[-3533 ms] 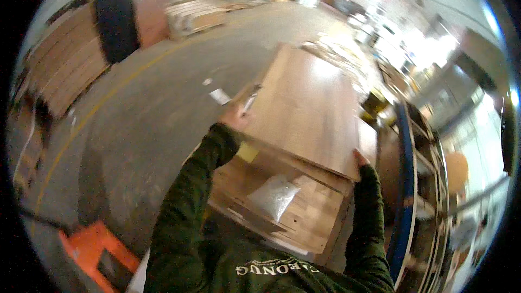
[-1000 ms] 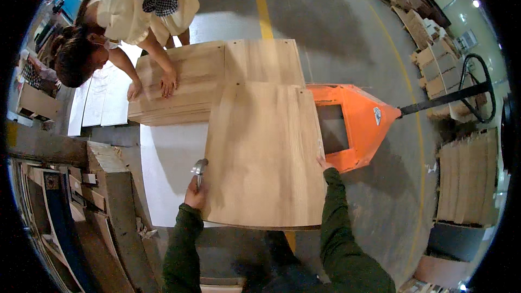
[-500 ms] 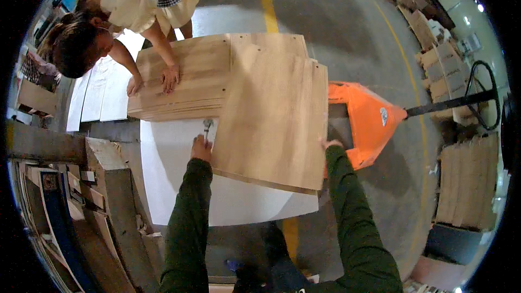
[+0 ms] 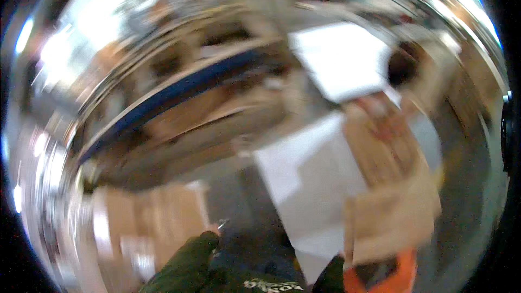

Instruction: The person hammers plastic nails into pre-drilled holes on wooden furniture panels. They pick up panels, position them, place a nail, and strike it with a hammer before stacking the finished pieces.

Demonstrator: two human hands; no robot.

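The picture is smeared by motion. My left hand (image 4: 214, 229) is low in the middle, closed on a small silver-coloured tool (image 4: 222, 223) whose kind I cannot make out. Near the corner of the stacked wood-grain panels (image 4: 391, 217), only a sliver of my right hand (image 4: 342, 258) shows, its fingers hidden. The panels lie on a large white sheet (image 4: 309, 173). A co-worker's hands (image 4: 388, 125) rest on the far part of the panels.
An orange pallet jack (image 4: 407, 274) shows beside the panels. Brown cardboard (image 4: 168, 217) stands at lower left. Behind it runs a long rack or bin of boards with a blue edge (image 4: 179, 89). A bright white board (image 4: 344, 59) lies beyond the sheet.
My view has swung left, so the panels and pallet jack now appear at the right. My left hand has left the stack, carrying the small tool away from it.
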